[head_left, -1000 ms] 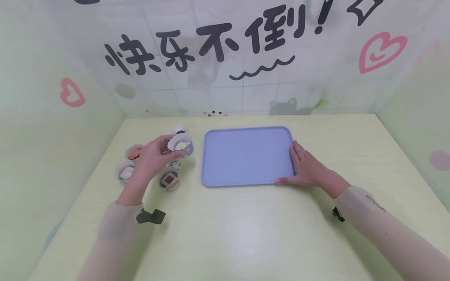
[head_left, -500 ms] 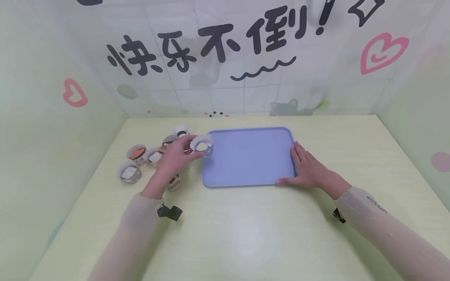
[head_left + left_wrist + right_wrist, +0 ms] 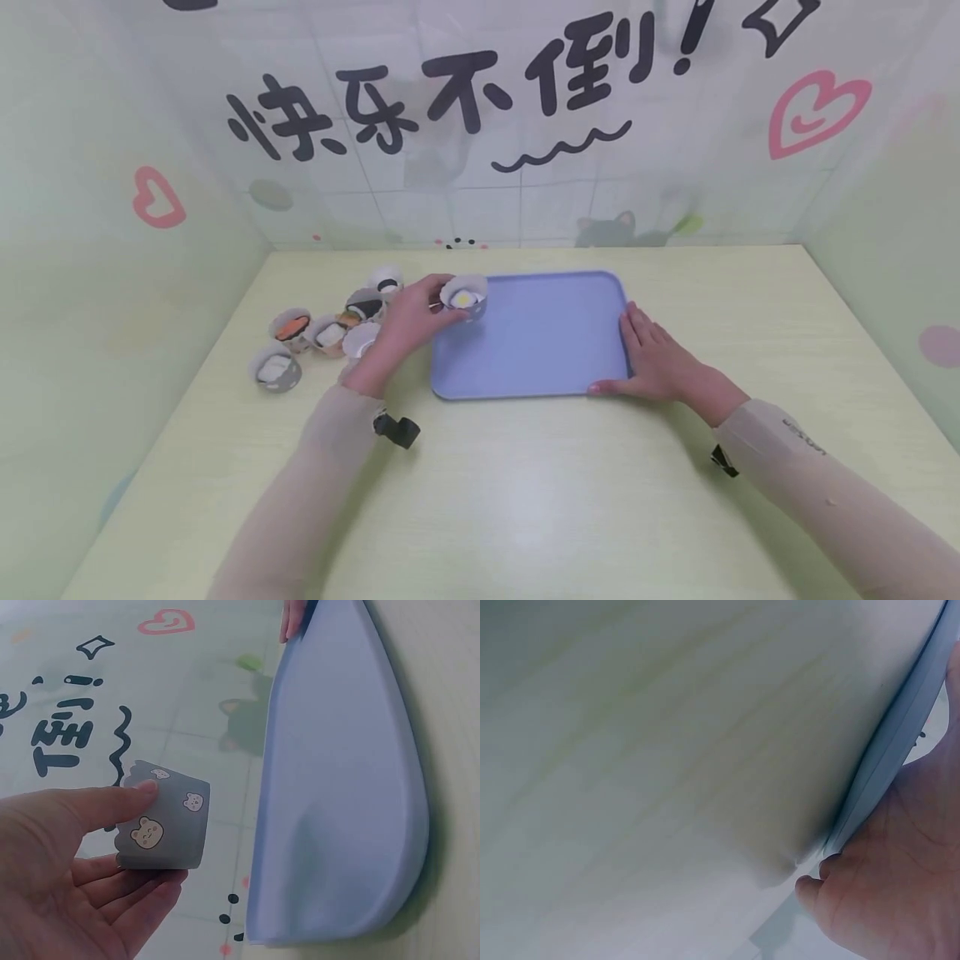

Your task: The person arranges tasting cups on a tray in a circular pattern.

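A grey paper baking cup [image 3: 476, 313] with a scalloped rim and bear-face prints is pinched between the thumb and fingers of my left hand [image 3: 408, 321]. Inside it sits a white piece with a yellow centre [image 3: 465, 298]. The cup is held above the left back part of a blue rectangular tray [image 3: 540, 333]. In the left wrist view the cup [image 3: 165, 821] is tipped on its side relative to the picture, apart from the tray. My right hand [image 3: 660, 358] lies along the tray's right edge with fingers straight, its thumb touching near the front right corner.
Left of the tray, several similar cups stand grouped on the pale table [image 3: 510, 500]. One holds an orange-topped piece [image 3: 291, 328], another a white piece [image 3: 276, 368], another a dark-topped piece [image 3: 366, 308]. Printed walls close off the back and both sides.
My left hand has carried the cup rightward from the group of cups to above the tray's left part. The right hand and the tray stay in place.
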Demonstrator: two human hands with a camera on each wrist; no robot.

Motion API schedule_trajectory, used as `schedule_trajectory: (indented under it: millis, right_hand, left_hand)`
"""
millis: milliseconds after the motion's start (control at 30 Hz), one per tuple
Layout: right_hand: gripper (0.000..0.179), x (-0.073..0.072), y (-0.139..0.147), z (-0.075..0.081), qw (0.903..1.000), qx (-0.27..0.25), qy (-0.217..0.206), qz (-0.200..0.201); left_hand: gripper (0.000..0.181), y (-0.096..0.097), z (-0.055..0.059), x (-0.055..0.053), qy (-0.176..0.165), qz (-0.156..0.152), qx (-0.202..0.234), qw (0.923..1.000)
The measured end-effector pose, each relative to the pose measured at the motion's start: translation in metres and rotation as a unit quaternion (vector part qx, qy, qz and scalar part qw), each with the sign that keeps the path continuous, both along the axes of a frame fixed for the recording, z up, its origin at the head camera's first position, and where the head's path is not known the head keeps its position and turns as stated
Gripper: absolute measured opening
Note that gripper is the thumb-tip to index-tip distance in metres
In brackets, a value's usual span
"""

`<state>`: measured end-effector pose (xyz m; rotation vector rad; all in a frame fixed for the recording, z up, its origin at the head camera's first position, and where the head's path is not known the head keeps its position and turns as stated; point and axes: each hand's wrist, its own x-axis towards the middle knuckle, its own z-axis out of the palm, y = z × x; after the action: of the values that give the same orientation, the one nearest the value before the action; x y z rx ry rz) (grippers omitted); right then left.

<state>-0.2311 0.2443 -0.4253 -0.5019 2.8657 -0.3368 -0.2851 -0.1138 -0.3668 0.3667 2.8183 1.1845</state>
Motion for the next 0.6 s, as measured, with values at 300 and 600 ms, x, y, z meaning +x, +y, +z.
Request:
schedule_trajectory:
  millis: [300, 600]
  right_hand:
    - [0.126, 0.001, 0.0, 0.0, 1.0, -0.005, 0.006, 0.002]
    - [0.126, 0.002, -0.001, 0.003, 0.9999, -0.006, 0.008, 0.001]
  left_hand:
    - [0.065, 0.022, -0.002, -0.014, -0.001, -0.016, 0.012, 0.9998]
    - [0.062, 0.044, -0.006, -0.028, 0.007, -0.028, 0.009, 0.9995]
